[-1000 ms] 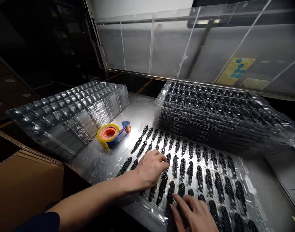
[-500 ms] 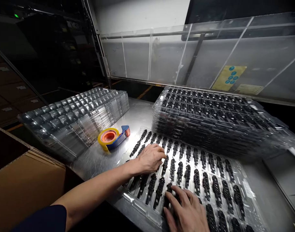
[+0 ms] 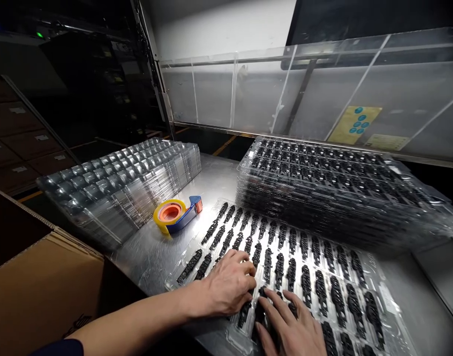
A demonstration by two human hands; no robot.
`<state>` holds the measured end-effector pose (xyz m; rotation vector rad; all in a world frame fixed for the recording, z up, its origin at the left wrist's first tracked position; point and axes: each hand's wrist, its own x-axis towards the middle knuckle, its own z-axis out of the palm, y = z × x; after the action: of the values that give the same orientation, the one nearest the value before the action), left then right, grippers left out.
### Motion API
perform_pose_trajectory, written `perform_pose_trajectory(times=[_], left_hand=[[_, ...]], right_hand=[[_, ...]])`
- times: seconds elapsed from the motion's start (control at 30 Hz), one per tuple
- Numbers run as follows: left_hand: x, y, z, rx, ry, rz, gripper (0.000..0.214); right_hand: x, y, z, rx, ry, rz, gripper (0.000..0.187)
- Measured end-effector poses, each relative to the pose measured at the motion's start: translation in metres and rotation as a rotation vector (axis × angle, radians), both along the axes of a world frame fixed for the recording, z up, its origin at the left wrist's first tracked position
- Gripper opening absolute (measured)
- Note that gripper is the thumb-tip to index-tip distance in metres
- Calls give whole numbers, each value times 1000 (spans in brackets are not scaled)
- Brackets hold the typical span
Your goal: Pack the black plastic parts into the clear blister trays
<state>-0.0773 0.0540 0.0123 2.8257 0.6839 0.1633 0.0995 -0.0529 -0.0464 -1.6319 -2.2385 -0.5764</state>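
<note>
A clear plastic tray (image 3: 196, 245) lies on the metal table, holding rows of small ribbed black plastic parts (image 3: 306, 286). Over the tray's near left part is my left hand (image 3: 229, 283), its fingers curled down among the parts; the fingertips are partly hidden, and I cannot make out what they hold. Close beside it, my right hand (image 3: 295, 324) rests low over the near row with its fingers spread. Dark parts show between its thumb and index finger, and the hand covers others.
A blue-and-yellow tape dispenser (image 3: 174, 216) lies left of the tray. Behind it stands a stack of clear trays (image 3: 137, 190); at the right rear is a tall stack of filled trays (image 3: 322, 193). An open cardboard box (image 3: 44, 291) is at the near left. A clear panel (image 3: 215, 94) borders the back.
My left hand has moved down and nearer, from the middle rows to beside my right hand. My right hand stays over nearly the same parts. The view has shifted slightly.
</note>
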Motion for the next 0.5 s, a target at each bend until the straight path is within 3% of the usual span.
perform_pose_trajectory(times=[0.13,0.23,0.37,0.5], left_hand=[[-2,-10,2,77,-33,18,15],[-2,-18,-6,154,-52,9,8],[-4,-26,-18,250,-99,-15,15],[-6,-23,-19,208,-124,-10,10]], right_hand=[[-2,0,1,6,-15,-35,32],[-8,-2,-4,7,20,-69,30],[-7,-7,-10,-27,126,-102,29],[6,5,5,-33,293,-65,28]])
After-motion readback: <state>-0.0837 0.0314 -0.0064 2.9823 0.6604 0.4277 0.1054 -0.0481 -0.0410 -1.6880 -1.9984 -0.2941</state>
